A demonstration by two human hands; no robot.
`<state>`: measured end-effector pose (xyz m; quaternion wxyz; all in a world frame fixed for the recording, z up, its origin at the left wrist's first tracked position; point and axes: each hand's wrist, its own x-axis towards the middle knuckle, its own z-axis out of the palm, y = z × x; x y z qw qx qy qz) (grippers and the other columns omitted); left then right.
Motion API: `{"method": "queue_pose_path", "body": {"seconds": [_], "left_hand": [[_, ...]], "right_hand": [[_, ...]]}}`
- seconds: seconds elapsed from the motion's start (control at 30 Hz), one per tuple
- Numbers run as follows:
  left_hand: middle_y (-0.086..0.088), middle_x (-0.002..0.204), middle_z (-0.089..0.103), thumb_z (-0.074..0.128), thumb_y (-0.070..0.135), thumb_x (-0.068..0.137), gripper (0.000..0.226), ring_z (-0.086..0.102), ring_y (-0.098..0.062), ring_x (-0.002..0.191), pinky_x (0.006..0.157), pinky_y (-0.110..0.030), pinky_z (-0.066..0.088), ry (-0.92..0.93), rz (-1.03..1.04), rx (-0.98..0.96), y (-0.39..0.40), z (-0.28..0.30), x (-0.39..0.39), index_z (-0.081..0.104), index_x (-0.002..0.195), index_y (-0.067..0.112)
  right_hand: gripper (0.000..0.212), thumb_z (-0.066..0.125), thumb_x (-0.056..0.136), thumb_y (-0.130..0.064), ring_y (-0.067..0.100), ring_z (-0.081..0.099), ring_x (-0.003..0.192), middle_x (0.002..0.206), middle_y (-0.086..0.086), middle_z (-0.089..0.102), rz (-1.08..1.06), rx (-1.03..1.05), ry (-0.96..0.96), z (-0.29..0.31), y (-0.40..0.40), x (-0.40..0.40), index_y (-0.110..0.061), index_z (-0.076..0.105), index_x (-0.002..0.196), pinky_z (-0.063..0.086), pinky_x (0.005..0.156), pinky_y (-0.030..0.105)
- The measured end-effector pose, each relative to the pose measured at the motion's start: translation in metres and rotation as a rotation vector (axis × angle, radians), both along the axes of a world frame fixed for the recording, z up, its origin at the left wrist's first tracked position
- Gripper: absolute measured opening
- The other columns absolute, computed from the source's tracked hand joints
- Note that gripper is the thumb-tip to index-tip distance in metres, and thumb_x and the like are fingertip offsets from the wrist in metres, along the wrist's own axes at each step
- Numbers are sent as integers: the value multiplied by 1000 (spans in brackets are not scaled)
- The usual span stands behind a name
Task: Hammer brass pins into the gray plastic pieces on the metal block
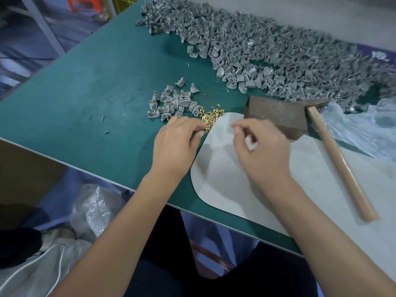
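Observation:
My left hand (pixel 177 142) rests on the green table with its fingertips curled into the near edge of the loose brass pins (pixel 211 117), pinching at them. My right hand (pixel 261 151) hovers over the grey mat (pixel 225 181), its fingers curled round a pale gray plastic piece (pixel 251 144) that shows only partly in the palm. The dark brown metal block (pixel 276 116) stands just beyond my right hand with nothing on top. Right of the block, the hammer lies flat, its wooden handle (pixel 340 161) pointing toward me.
A large heap of gray plastic pieces (pixel 278 54) fills the far side of the table. A small cluster of pieces with pins fitted (pixel 171 101) lies beyond my left hand. Crumpled clear plastic (pixel 362 129) lies at the right. The table edge (pixel 85 168) runs diagonally near me.

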<state>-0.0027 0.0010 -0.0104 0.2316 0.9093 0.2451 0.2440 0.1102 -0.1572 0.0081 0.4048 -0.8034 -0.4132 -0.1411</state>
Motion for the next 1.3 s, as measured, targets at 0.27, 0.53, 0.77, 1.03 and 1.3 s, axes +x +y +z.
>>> {"method": "queue_pose_path", "body": {"seconds": [0.27, 0.53, 0.77, 1.03, 1.3], "left_hand": [[3, 117, 66, 52, 19, 106, 19, 54, -23, 111, 84, -40, 47, 39, 35, -52, -2, 4, 1, 62, 121, 18], [10, 115, 61, 50, 18, 107, 16, 53, -10, 104, 86, -33, 48, -164, -64, -202, -4, 5, 2, 60, 120, 21], [20, 94, 65, 63, 13, 100, 16, 62, 2, 92, 81, -10, 43, -333, -263, -602, -22, 31, 26, 55, 105, 26], [7, 87, 74, 71, 18, 96, 12, 65, 4, 78, 73, -9, 44, -304, -319, -736, -10, 44, 61, 60, 101, 20], [20, 90, 63, 66, 32, 97, 7, 56, 4, 80, 73, -26, 44, 53, -211, -229, 34, 31, 122, 66, 104, 32]], "right_hand": [[97, 61, 80, -83, 31, 26, 150, 158, 8, 40, -236, -561, 37, 15, -26, 67, -28, 40, 157, 20, 123, 53], [84, 79, 58, -79, 23, 42, 123, 126, -7, 53, -46, -529, 39, 24, -38, 54, -40, 61, 130, 32, 103, 44], [35, 72, 88, -55, 19, 57, 113, 114, -13, 68, 48, -156, -172, 27, -24, 32, -30, 75, 112, 36, 98, 49], [12, 79, 89, -22, 8, 63, 92, 93, -34, 65, 37, 111, 11, 25, -3, 38, -33, 76, 92, 44, 91, 53], [11, 63, 91, -25, 19, 61, 81, 81, -11, 64, -216, 124, 1, 26, -13, 51, -17, 70, 88, 50, 83, 58]]}}
